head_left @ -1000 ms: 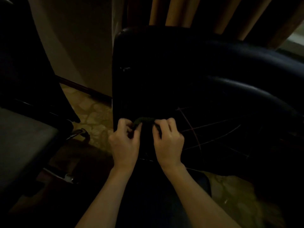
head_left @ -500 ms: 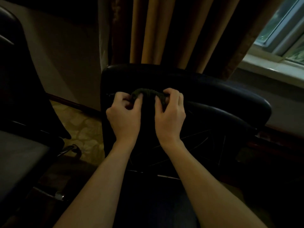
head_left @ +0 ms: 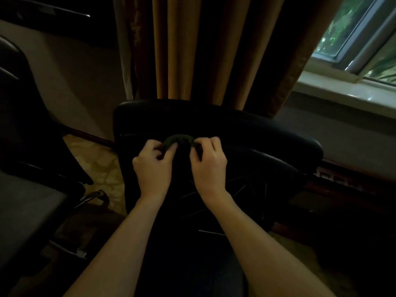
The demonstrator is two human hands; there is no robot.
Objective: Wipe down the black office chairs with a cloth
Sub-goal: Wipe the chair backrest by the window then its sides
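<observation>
2 hands, left hand [head_left: 153, 168] and right hand [head_left: 209, 166], pinch a bunched dark cloth [head_left: 181, 139] with curled fingers against the chair back [head_left: 225, 127]; next, probably drag it sideways.

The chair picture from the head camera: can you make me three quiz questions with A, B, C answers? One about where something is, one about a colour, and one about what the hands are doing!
1. Where is the window?
A. Upper right
B. Lower left
C. Behind the viewer

2. What colour are the curtains?
A. White
B. Golden brown
C. Blue

3. What are the two hands doing with the cloth?
A. Both pinch it
B. One holds it, one hangs idle
C. Neither touches it

Answers:
1. A, the pane and sill sit at the upper right.
2. B, the folds behind the black chair look golden brown.
3. A, the left hand and right hand each curl fingers on an end of the cloth.
</observation>
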